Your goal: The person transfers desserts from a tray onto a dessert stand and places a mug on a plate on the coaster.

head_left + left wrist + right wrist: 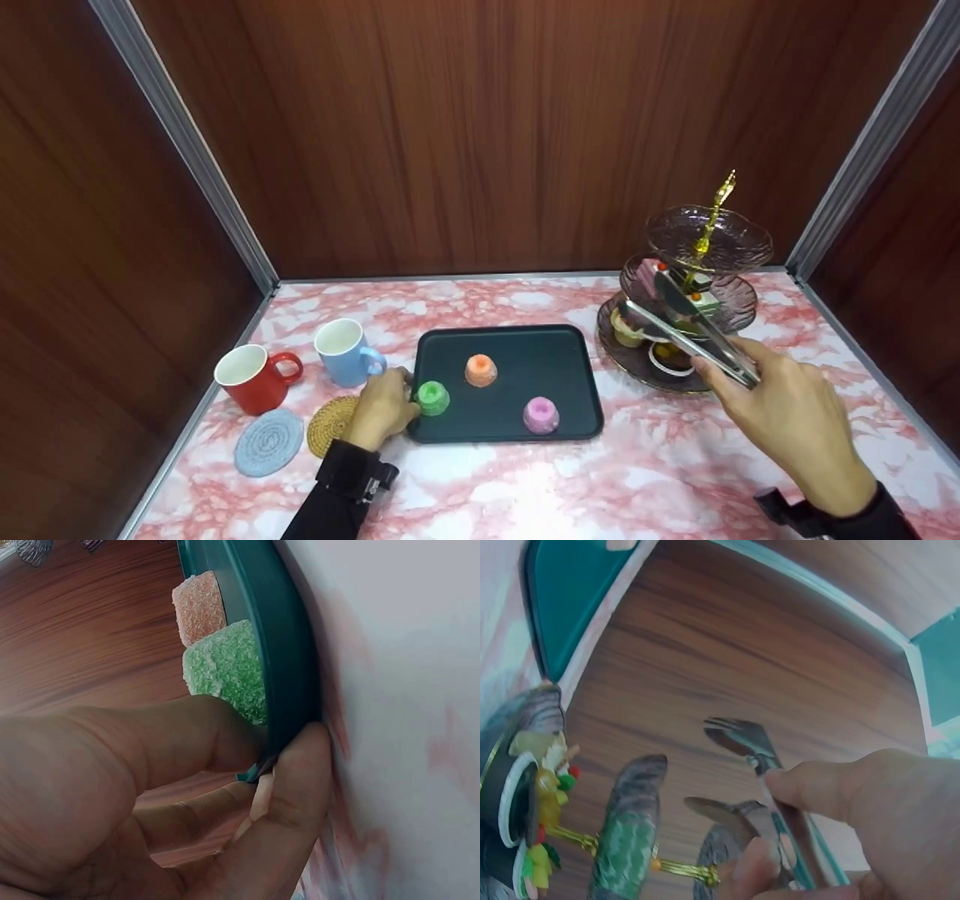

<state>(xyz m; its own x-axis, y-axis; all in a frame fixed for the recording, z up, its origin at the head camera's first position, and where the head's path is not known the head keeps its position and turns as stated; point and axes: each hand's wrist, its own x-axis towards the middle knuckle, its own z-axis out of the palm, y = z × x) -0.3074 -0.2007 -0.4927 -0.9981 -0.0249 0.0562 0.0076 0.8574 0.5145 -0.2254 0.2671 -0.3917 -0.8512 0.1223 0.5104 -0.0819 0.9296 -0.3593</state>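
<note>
My left hand (384,405) pinches the left rim of a dark green tray (532,352), thumb on the inner side and fingers outside, as the left wrist view shows. Right by the thumb sits a green sugar-coated sweet (225,667). An orange sweet (481,370) and a pink one (541,416) also lie on the tray. Metal serving tongs (694,346) are in my right hand (787,409), held between thumb and fingers. Their tips are spread and overlap the tiered glass stand (739,255) in the head view; nothing sits between them.
On the stand's lower tiers are a cupcake (626,330), cake slices (703,301) and a small white-rimmed dish (671,360). To the left stand a red mug (255,386) and a blue mug (339,352), with a grey coaster (268,442) and a brown coaster (330,426) before them. Wooden panels enclose the table.
</note>
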